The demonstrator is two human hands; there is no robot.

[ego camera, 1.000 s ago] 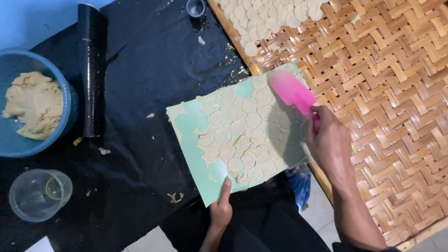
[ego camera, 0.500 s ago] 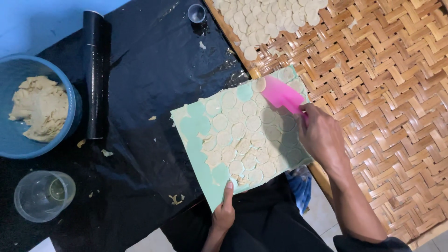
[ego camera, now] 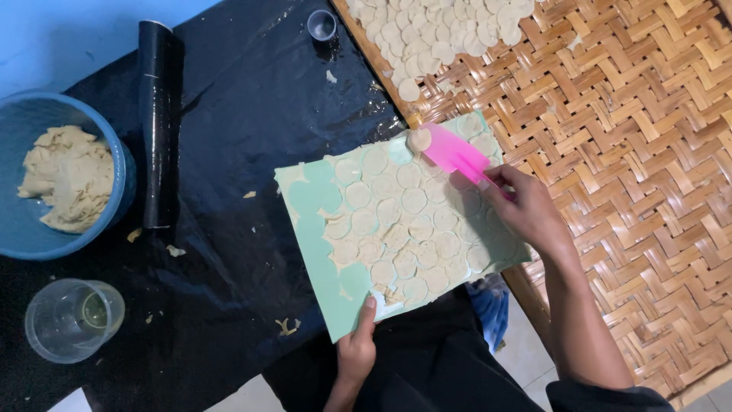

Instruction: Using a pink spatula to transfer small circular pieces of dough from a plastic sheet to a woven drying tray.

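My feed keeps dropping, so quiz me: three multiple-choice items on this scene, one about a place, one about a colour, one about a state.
1. Where does the blue bowl of dough stand?
A. on the woven tray
B. on the black sheet, far left
C. on the green board

2. What colour is the scraper?
A. pink
B. yellow
C. white

3. What state is the green board in?
A. bare
B. stacked under the bowl
C. covered with cut dough rounds

Answers: 1 B, it stands beside the black roll. 2 A, the right hand has its grip on the pink blade. 3 C, rounds fill it while the left hand holds its near edge.
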